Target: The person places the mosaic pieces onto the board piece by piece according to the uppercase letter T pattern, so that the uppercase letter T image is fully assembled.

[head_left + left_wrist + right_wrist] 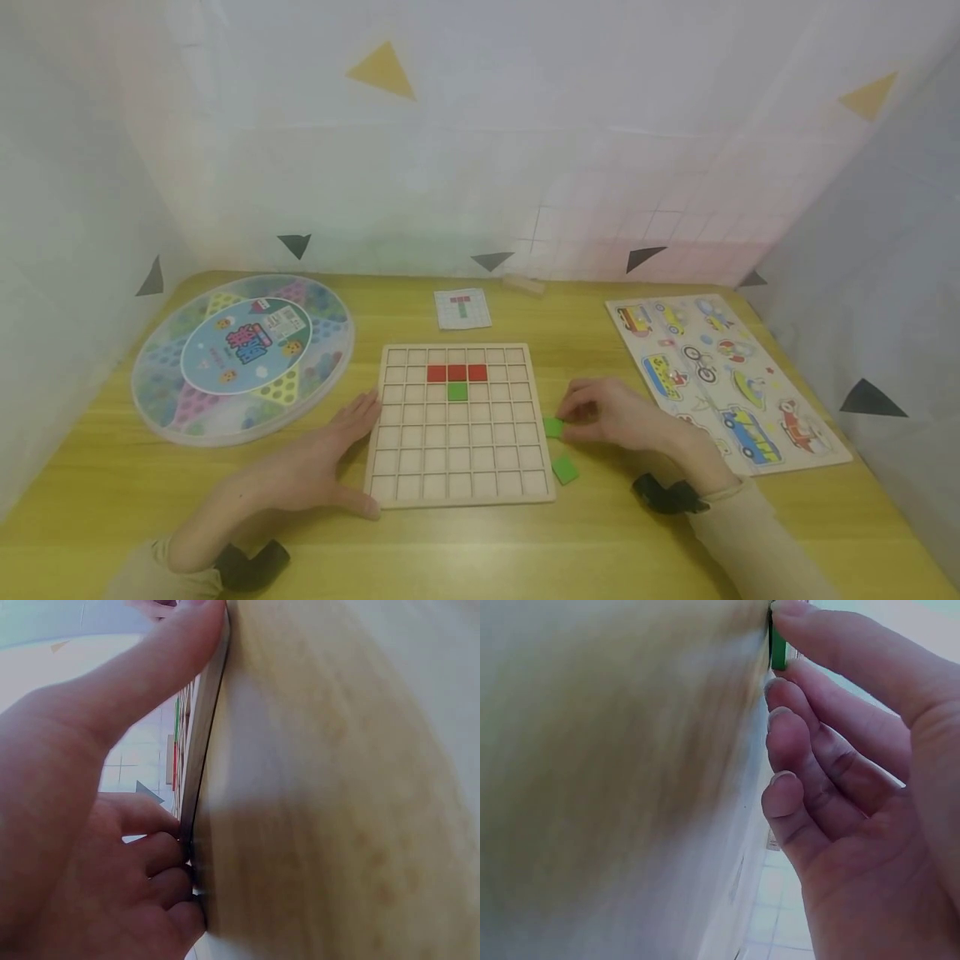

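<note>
A square wooden grid board [433, 481] lies on the table, with three red tiles [457, 372] in a row and one green tile [457, 392] below the middle one. My left hand [311, 467] rests along the board's left side, thumb at the lower left corner and fingertips against the edge. Right of the board, my right hand [618, 414] pinches a loose green tile [552, 427] between thumb and forefinger, down at the table. In the right wrist view, that green tile [778, 649] shows at the fingertips. Another loose green tile [565, 470] lies nearer to me.
Behind the board lies a card [474, 317] picturing red and green squares in a T. A small wooden block [523, 285] is by the back wall. To the left sits a round game box [161, 354]; a vehicle picture puzzle board [720, 392] lies at right.
</note>
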Demonstrator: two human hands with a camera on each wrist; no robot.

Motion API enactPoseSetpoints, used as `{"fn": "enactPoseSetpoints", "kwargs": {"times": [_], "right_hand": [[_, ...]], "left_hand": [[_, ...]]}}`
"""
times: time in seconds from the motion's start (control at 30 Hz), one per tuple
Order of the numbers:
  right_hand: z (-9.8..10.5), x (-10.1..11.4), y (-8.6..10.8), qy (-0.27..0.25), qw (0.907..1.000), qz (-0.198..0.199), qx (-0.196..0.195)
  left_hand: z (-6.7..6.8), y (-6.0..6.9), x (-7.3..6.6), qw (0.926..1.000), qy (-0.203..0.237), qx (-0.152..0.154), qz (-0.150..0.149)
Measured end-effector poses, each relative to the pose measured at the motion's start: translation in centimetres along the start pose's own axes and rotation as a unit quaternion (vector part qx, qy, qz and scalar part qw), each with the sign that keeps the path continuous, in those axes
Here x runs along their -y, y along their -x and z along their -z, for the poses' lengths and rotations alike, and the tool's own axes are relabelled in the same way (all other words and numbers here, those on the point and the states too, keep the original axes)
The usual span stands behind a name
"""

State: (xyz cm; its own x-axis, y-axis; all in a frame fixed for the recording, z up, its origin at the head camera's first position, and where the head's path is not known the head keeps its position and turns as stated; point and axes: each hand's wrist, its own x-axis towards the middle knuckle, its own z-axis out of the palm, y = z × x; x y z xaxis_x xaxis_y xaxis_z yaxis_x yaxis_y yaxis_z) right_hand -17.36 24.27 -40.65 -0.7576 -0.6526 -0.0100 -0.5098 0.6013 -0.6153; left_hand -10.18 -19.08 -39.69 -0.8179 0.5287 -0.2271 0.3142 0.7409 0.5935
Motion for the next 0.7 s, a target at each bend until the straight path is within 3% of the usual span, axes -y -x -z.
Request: {"fn": "enactPoseSetpoints", "kwargs": {"times": [0.2, 0.7], "right_hand": [[0.20, 0.22, 0.00, -0.001, 0.9995, -0.005, -0.032], [0.31, 0.36, 0.14, -0.003, 0.9948, 0.024, -0.099]], "left_hand": [[-0.05, -0.01, 0.06, 1.0000, 0.002, -0.001, 0.000], [0.01, -0.06, 0.10, 1.0000, 0.001, 0.001, -0.002]]}}
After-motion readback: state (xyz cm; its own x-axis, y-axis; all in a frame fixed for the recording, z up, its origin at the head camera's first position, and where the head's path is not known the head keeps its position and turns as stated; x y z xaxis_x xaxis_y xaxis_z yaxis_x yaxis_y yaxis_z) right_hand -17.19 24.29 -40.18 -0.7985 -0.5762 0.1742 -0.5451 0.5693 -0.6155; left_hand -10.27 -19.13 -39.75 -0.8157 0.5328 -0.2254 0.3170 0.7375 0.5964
